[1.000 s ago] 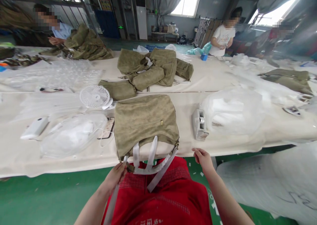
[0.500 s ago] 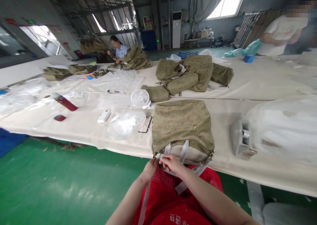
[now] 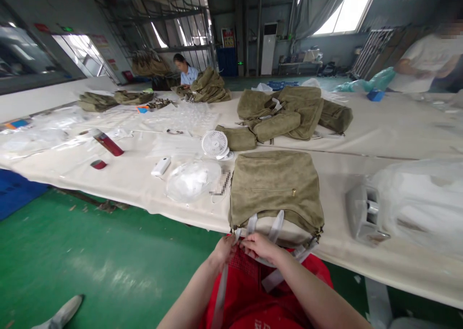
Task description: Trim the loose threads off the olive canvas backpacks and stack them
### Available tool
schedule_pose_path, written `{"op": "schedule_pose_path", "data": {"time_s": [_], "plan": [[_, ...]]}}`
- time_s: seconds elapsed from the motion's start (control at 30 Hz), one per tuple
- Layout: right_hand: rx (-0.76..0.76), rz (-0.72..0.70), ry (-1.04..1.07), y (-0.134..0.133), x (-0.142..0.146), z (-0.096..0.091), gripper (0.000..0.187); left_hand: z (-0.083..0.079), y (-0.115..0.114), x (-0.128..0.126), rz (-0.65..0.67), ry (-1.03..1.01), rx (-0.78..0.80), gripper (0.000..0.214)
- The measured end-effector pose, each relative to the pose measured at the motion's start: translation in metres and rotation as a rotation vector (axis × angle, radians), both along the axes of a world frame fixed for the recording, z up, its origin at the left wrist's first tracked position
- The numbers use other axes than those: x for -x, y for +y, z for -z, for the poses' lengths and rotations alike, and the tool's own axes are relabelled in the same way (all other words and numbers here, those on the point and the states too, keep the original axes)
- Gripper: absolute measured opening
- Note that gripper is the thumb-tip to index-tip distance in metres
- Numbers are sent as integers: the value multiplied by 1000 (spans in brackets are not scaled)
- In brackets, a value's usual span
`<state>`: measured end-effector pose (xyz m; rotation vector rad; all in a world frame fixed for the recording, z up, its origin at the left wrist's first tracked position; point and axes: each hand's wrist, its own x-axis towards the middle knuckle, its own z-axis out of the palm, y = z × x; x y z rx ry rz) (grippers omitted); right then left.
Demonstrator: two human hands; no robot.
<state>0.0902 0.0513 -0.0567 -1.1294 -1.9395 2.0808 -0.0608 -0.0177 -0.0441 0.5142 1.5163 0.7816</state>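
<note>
An olive-green bag [image 3: 277, 179] lies flat at the table's front edge, its zip pocket facing up and its opening toward me. Pale wrapped straps [image 3: 277, 226] come off its near side. At the bag's near left corner, my left hand [image 3: 224, 250] is closed on a pale strap [image 3: 221, 290], whose length hangs down over my red apron [image 3: 249, 295]. My right hand [image 3: 258, 246] is close beside it, fingers pinched at the same strap end near the bag's metal fitting. The fingertips partly hide what they grip.
Left of the bag are a phone [image 3: 220, 182], a clear plastic bag [image 3: 193, 180], a white fan [image 3: 214, 144] and a red flask [image 3: 108, 142]. A tape dispenser [image 3: 367, 213] stands to the right. More olive bags [image 3: 285, 112] lie beyond. A co-worker [image 3: 186, 73] sits at the far side.
My view has shifted, so everything sits slightly further right and lower. Both hands stay at the bag's corner, with the right fingers drawn a little closer together. A foot now shows at lower left.
</note>
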Motion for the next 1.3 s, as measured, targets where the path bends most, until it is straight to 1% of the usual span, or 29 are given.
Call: {"op": "schedule_pose_path", "data": {"time_s": [0.07,0.13,0.23,0.33,0.4,0.43,0.47,0.53,0.57,0.6,0.63,0.73,0.8,0.87,0.93,0.97,1.0,1.07,1.1,1.17,1.23,1.3], "plan": [[48,2,20,-2,-1,1,23,-1,-2,1,-30,-167,81,37],[56,1,17,-4,0,5,21,-1,-4,2,-53,-321,141,34],[14,-6,26,-8,6,15,16,-5,-9,5,-55,-569,177,27],[-26,7,-3,-9,13,22,12,-10,-14,5,-110,-857,193,24],[-12,10,-26,-8,17,21,13,-13,-16,2,-147,-923,174,23],[-32,8,-44,-6,19,18,13,-15,-18,0,-144,-927,164,23],[-83,7,-74,-4,21,15,12,-16,-18,-3,-128,-911,152,22],[-244,26,-159,0,24,8,12,-16,-19,-10,-76,-810,127,22],[-306,33,-202,1,25,5,14,-16,-19,-13,-52,-714,110,25],[-330,32,-239,3,25,2,17,-16,-19,-15,-31,-574,80,28],[-315,20,-266,4,25,0,19,-16,-19,-17,-3,-369,32,33],[-136,-33,-281,5,21,-5,18,-19,-18,-14,87,318,-135,38],[13,-2,-237,5,17,-11,22,-25,-17,-10,200,672,-190,33],[162,61,-190,6,16,-18,43,-32,-17,-9,410,936,-181,25],[235,105,-191,7,16,-27,64,-38,-18,-12,673,1180,-160,25],[220,112,-214,7,16,-32,70,-40,-19,-15,768,1246,-151,27],[174,110,-248,8,17,-35,71,-41,-20,-18,835,1288,-144,28],[40,83,-316,8,18,-40,61,-41,-21,-22,894,1328,-135,30],[-18,65,-337,7,17,-41,54,-40,-21,-23,898,1336,-130,30],[-71,47,-347,5,16,-41,43,-38,-22,-23,883,1353,-125,31],[-56,60,-333,1,13,-39,40,-35,-23,-21,864,1368,-126,30],[-4,82,-292,-5,12,-36,41,-32,-23,-19,847,1372,-144,30]]}}
